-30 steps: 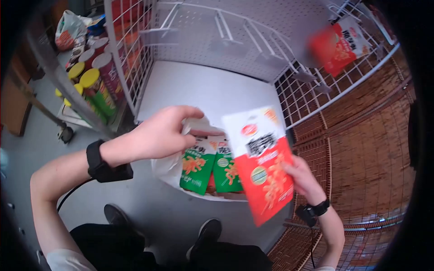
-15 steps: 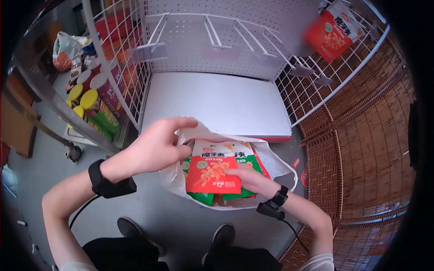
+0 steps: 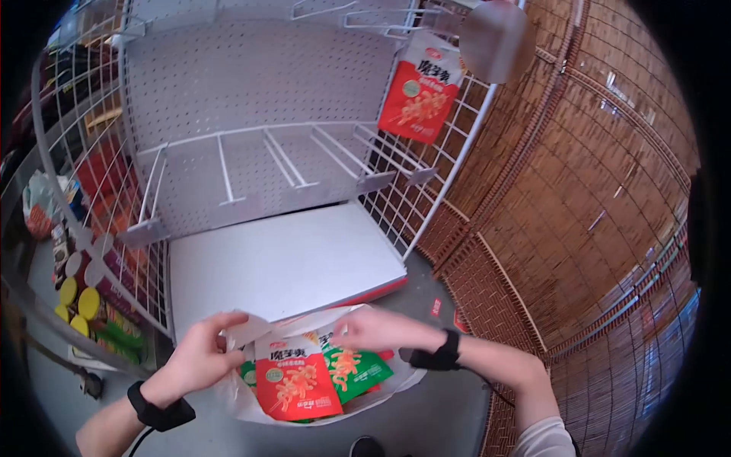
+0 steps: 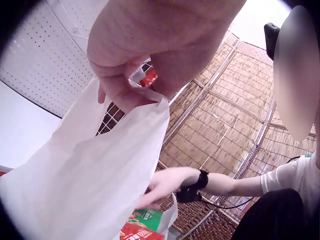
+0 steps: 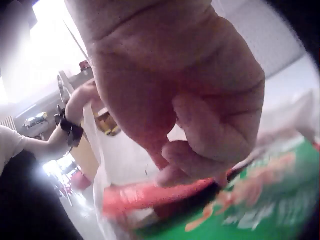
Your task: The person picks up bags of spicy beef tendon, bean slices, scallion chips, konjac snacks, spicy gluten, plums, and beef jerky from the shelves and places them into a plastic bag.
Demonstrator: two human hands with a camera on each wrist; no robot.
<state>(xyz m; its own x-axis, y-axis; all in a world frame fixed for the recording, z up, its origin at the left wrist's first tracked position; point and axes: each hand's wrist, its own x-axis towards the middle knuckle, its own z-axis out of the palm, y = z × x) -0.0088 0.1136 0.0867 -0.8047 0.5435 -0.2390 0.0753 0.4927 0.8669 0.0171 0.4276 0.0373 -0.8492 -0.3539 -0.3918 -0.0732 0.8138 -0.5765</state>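
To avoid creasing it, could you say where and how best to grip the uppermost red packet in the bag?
I'd pinch the red packet by its right edge, from above right: it lies face up, that edge uncovered and overlapping a green packet.

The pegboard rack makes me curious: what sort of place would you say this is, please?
Probably a small shop or its stockroom: display hooks jut out before the pegboard, a red snack packet hangs beside it, and yellow-lidded canisters stand at the left.
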